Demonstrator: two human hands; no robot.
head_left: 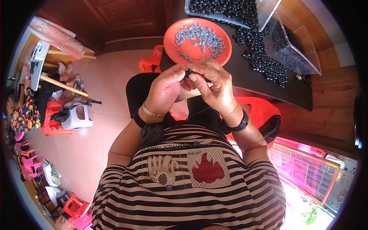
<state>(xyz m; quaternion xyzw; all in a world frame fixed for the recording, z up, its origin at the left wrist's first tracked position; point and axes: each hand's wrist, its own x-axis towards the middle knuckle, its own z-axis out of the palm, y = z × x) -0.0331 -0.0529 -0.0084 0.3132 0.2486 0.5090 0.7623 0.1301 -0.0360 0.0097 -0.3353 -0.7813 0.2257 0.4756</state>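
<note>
My left hand (168, 87) and my right hand (215, 82) meet in front of my chest, over the near edge of the dark table (245, 82). Between the fingertips of both is a small black part (188, 73), mostly covered by the fingers. Something dark also shows under my right fingers, too hidden to name. Just beyond the hands stands a round red plate (170, 48) with many small silvery metal pieces (199, 36) on it, like screws. To the right lies a spread of small black ring-like pieces (264, 63).
A clear plastic bin (218, 17) full of black pieces stands at the far edge, with another clear bin (299, 53) tipped at the right. A red stool (255, 111) is under the table. At left, another person (30, 111) sits near a white stool (78, 117).
</note>
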